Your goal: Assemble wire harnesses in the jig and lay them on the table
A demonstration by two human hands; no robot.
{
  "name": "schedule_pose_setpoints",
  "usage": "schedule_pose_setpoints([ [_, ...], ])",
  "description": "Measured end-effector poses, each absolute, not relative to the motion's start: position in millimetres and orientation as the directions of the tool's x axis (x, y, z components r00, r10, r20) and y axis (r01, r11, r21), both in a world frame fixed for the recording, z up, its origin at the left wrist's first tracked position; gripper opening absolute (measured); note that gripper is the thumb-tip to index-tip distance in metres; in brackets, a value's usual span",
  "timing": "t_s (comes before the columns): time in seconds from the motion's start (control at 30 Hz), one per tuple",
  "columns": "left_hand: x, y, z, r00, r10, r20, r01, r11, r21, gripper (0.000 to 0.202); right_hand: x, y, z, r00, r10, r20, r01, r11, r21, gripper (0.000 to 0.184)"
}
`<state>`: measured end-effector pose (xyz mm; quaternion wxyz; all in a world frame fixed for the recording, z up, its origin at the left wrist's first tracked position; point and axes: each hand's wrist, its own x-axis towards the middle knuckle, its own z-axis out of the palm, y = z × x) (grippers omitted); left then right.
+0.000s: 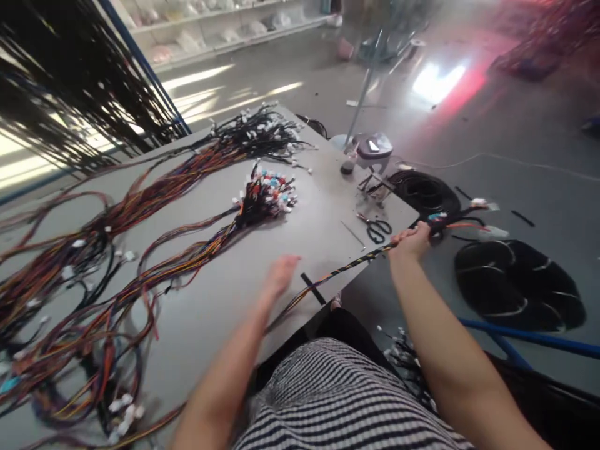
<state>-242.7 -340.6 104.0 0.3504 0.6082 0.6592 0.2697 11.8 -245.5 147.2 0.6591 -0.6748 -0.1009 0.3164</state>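
Observation:
My right hand (411,241) is closed round a wire harness (349,267), near its connector end beyond the table's right edge. The harness, a twisted bundle of dark, yellow and orange wires, runs back left across the table's near corner. Pale and blue connectors (438,217) stick out past my right fist. My left hand (282,275) hovers over the table, left of the harness and apart from it; motion blurs its fingers. A short black strip (313,289) crosses the harness's line. Black-handled scissors (377,230) and a thin metal rod (353,235) lie near my right hand.
More wire harnesses (201,253) with bunched connectors cover the table's (225,331) left side. Dark cables hang from a blue rack (154,81) at upper left. A small stand (375,150) is at the far edge. Coils of black tubing (515,284) and a blue rail (539,337) are at right.

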Motion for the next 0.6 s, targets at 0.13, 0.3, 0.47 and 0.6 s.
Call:
schedule_pose_setpoints([
  [0.13, -114.4, -253.6, 64.4, 0.375, 0.887, -0.268, 0.469, 0.068, 0.881, 0.031, 40.3, -178.0, 119.1, 0.786, 0.589, -0.185, -0.208, -0.029, -0.978, 0.033],
  [0.3, -53.3, -135.7, 31.9, 0.333, 0.863, -0.379, 0.406, 0.232, 0.884, 0.033, 97.3, -82.4, 88.9, 0.628, 0.761, -0.165, -0.021, -0.195, -0.981, 0.045],
  [0.47, -32.9, -39.1, 17.5, 0.103, 0.897, -0.431, 0.325, 0.379, 0.867, 0.022, 128.0, 7.9, 70.9, 0.52, 0.852, -0.063, 0.265, -0.231, -0.936, 0.047],
  [0.6, -17.9, -9.6, 13.5, 0.008, 0.797, -0.604, 0.246, 0.584, 0.774, 0.025, 140.8, 60.8, 75.9, 0.377, 0.917, -0.131, 0.58, -0.344, -0.739, 0.05],
])
